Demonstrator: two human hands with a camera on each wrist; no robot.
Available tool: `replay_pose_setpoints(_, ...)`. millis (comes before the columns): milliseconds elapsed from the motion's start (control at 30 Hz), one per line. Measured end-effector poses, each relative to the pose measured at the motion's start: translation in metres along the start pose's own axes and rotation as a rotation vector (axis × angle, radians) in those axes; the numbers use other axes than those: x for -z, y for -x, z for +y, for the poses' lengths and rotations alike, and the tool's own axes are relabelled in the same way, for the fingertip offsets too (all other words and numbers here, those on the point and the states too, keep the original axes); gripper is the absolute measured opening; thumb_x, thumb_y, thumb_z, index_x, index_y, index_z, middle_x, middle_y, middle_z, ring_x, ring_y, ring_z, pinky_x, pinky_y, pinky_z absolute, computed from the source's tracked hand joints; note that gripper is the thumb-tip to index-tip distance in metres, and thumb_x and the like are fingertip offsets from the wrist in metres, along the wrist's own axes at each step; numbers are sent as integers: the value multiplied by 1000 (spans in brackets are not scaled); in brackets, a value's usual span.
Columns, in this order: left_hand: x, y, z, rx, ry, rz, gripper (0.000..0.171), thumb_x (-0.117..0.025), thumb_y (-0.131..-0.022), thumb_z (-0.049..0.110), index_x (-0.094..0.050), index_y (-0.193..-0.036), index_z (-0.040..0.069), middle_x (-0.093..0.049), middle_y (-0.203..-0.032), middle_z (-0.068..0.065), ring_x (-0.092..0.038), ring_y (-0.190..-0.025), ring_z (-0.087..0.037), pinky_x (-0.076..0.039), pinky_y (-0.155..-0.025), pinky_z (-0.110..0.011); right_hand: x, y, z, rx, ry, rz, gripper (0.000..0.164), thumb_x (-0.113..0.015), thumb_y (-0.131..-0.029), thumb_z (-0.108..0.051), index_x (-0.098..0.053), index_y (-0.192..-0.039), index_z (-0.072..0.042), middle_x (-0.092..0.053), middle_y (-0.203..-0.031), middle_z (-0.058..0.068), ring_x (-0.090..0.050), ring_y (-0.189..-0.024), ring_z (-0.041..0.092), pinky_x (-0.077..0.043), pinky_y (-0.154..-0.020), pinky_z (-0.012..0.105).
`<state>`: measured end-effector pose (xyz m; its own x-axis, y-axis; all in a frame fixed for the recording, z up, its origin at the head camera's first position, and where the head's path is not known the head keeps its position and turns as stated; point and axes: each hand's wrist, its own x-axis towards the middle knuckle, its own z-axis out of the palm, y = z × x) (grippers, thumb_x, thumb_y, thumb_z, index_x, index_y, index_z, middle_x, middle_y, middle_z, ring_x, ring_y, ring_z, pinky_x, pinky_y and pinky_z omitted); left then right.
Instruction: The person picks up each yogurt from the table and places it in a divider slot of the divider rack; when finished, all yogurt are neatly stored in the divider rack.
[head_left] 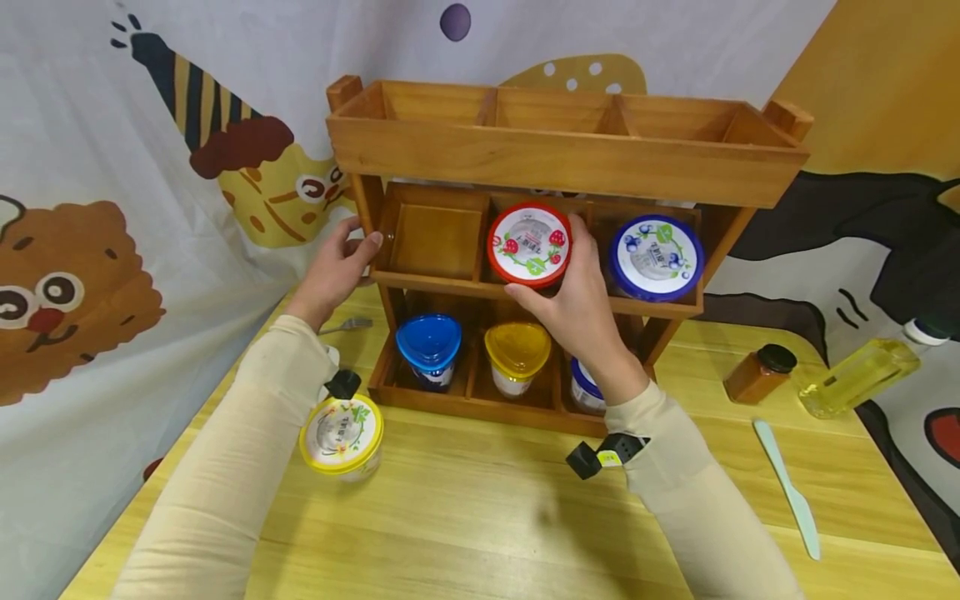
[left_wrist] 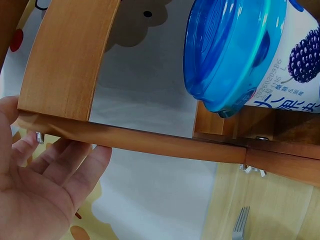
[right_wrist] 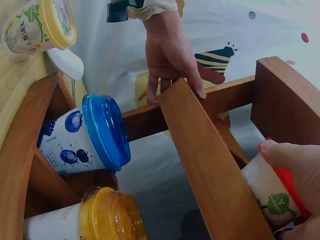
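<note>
My right hand (head_left: 581, 308) grips a red-lidded tub (head_left: 528, 244) with strawberries on its lid, thumb and fingers on opposite sides. The tub is in the middle compartment of the middle tier of a wooden shelf (head_left: 555, 158). At the left end of that tier, my left hand (head_left: 337, 267) holds the shelf's side; in the left wrist view its fingers (left_wrist: 90, 175) bend round the wooden edge. To the right of the red-lidded tub sits a tub with a dark blue lid (head_left: 657, 258) and blueberry print. The middle tier's left compartment (head_left: 438, 242) holds nothing.
Below stand a blue-topped cup (head_left: 429, 342), a yellow-topped cup (head_left: 517, 348) and a partly hidden blue-rimmed tub (head_left: 587, 387). On the table are a yellow-lidded tub (head_left: 341, 433), a fork (head_left: 348, 325), a jar (head_left: 760, 373), an oil bottle (head_left: 862, 375) and a pale green knife (head_left: 787, 487).
</note>
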<state>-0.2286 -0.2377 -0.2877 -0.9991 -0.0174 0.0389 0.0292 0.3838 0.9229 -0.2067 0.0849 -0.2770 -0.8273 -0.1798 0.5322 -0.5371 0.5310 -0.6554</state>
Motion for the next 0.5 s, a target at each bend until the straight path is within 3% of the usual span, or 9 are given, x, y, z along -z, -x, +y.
replay_pose_setpoints(267,-1,1,1,0,1,-2,77,-46,-99,55,-13,-159,18,-36,-155,-18,-41,-139,-33,-44,-107,-53,3,2,-3,23,12,16,110,-86,-77,-27,-13,-156,-1,-24,-158,20,-30,-145,31,-27,-121,44)
replay_pose_setpoints(500,0,1,1,0,7,-1,77,-46,-100,55,-12,-159,19,-36,-155,-18,-41,-139,-32,-44,-107,-53,10,7,-8,69,8,63,107,-85,-79,-28,-16,-157,-5,-18,-163,12,-18,-151,23,-22,-123,43)
